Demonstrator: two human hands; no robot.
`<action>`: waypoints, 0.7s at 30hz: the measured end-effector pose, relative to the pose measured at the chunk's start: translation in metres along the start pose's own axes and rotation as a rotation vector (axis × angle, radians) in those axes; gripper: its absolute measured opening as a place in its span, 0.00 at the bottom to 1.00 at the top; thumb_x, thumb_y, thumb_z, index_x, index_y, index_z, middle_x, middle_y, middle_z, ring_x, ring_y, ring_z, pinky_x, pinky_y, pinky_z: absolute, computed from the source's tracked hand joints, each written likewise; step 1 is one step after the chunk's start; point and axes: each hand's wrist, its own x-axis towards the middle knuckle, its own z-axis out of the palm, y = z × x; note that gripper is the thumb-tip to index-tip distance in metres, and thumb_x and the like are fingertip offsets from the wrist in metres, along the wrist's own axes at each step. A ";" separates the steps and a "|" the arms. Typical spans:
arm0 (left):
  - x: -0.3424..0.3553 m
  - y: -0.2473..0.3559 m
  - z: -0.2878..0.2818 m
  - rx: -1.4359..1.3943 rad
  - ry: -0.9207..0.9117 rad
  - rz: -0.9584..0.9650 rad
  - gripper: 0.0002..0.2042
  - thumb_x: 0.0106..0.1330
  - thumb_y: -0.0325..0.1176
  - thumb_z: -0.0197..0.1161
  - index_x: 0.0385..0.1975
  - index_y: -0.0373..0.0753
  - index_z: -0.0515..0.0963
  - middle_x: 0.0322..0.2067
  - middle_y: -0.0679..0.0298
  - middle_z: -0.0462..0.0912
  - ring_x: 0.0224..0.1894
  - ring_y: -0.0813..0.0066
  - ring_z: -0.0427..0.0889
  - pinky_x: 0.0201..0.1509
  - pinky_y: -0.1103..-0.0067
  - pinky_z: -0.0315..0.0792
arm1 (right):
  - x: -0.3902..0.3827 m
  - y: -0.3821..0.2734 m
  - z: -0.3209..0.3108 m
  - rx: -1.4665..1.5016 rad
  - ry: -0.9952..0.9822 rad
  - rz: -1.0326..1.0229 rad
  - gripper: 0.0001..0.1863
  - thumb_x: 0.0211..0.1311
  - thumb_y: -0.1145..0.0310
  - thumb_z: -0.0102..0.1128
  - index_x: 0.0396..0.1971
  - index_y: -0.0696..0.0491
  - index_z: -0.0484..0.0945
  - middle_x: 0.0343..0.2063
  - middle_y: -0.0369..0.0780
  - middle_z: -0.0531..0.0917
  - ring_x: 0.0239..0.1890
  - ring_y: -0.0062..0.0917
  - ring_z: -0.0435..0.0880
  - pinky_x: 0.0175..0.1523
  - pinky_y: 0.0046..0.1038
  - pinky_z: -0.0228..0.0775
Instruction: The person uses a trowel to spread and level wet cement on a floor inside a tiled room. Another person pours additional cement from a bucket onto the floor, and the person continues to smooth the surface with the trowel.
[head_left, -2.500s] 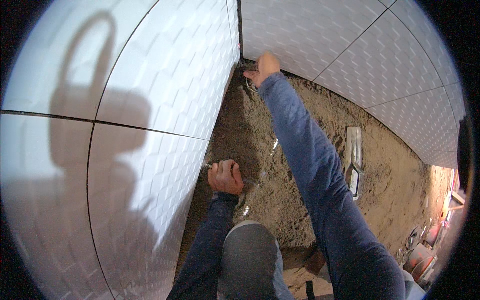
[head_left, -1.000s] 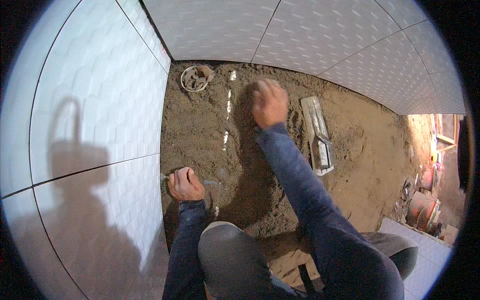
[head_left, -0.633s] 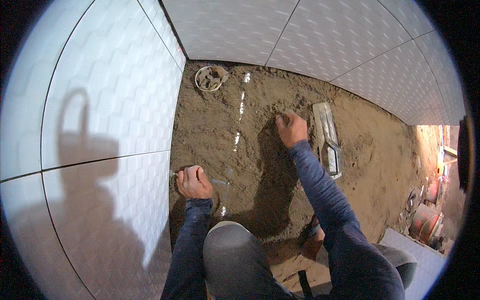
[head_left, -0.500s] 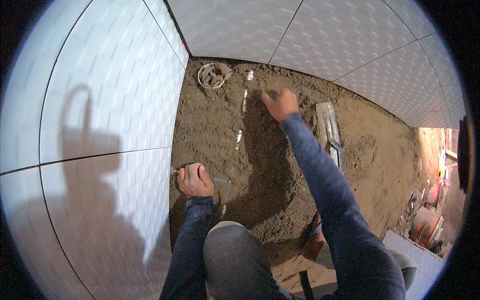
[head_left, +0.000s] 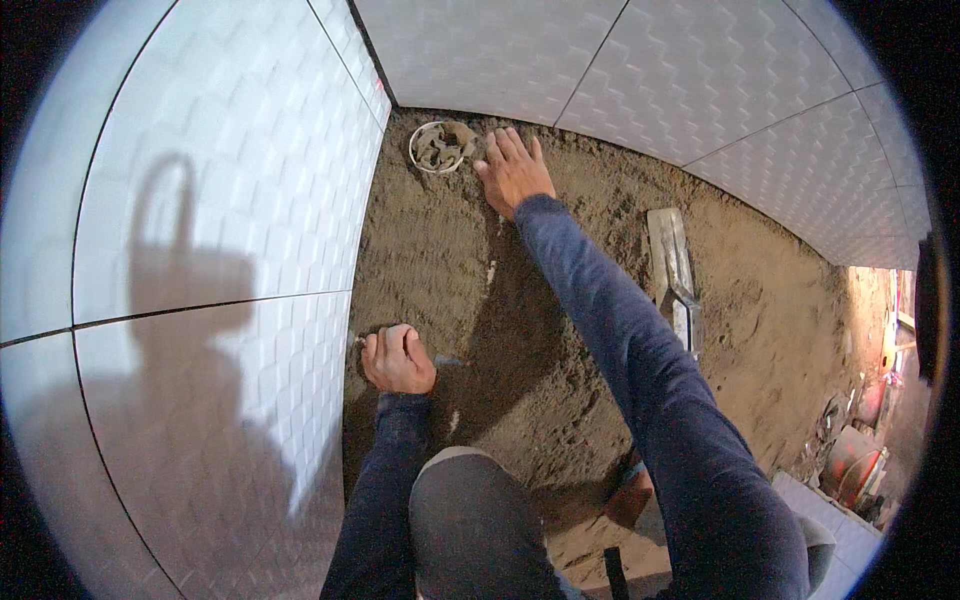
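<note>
Rough grey-brown mortar (head_left: pixel 420 250) covers the floor in a tiled corner. My right hand (head_left: pixel 517 175) lies on it with fingers stretched out, just right of a round white pipe end (head_left: pixel 437 148) that has crumpled material inside. Lower left, my left hand (head_left: pixel 399 362) rests closed on the mortar beside the left tiled wall (head_left: pixel 230 220). A small white bit shows at its fingers; anything inside the curled fingers is hidden. Broken white marks (head_left: pixel 490 275) run down the mortar between the hands. To the right of my right forearm, a metal trowel (head_left: pixel 668 245) lies flat.
A patterned tiled wall (head_left: pixel 600 100) closes off the far side. My bent knee (head_left: pixel 475 520) is at the bottom. Further right stand a reddish bucket (head_left: pixel 850 460) and a pale tile (head_left: pixel 820 515). A reddish-brown object (head_left: pixel 630 497) sits near my right arm.
My right hand has moved up and left toward the pipe end, and its curled fingers have spread onto the mortar. My left hand stays at the same place, still closed.
</note>
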 end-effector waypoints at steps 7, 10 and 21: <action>0.000 0.001 -0.008 0.036 -0.046 -0.010 0.08 0.66 0.34 0.53 0.28 0.40 0.75 0.27 0.57 0.78 0.31 0.51 0.75 0.36 0.62 0.66 | -0.008 -0.002 -0.001 -0.076 -0.066 -0.163 0.28 0.75 0.53 0.36 0.69 0.50 0.57 0.70 0.39 0.59 0.73 0.32 0.53 0.73 0.52 0.46; -0.001 0.000 -0.003 0.004 -0.050 -0.012 0.08 0.66 0.34 0.53 0.28 0.39 0.75 0.26 0.57 0.78 0.31 0.51 0.74 0.37 0.61 0.66 | 0.014 -0.001 0.002 -0.187 -0.171 -0.120 0.29 0.75 0.52 0.34 0.70 0.50 0.56 0.70 0.39 0.59 0.74 0.31 0.52 0.73 0.51 0.47; -0.001 0.000 -0.002 -0.011 -0.044 -0.002 0.07 0.65 0.33 0.54 0.29 0.39 0.75 0.27 0.56 0.77 0.31 0.50 0.74 0.37 0.62 0.67 | 0.018 0.007 0.013 0.051 0.011 -0.062 0.30 0.67 0.62 0.47 0.65 0.62 0.60 0.64 0.54 0.66 0.69 0.43 0.61 0.72 0.43 0.49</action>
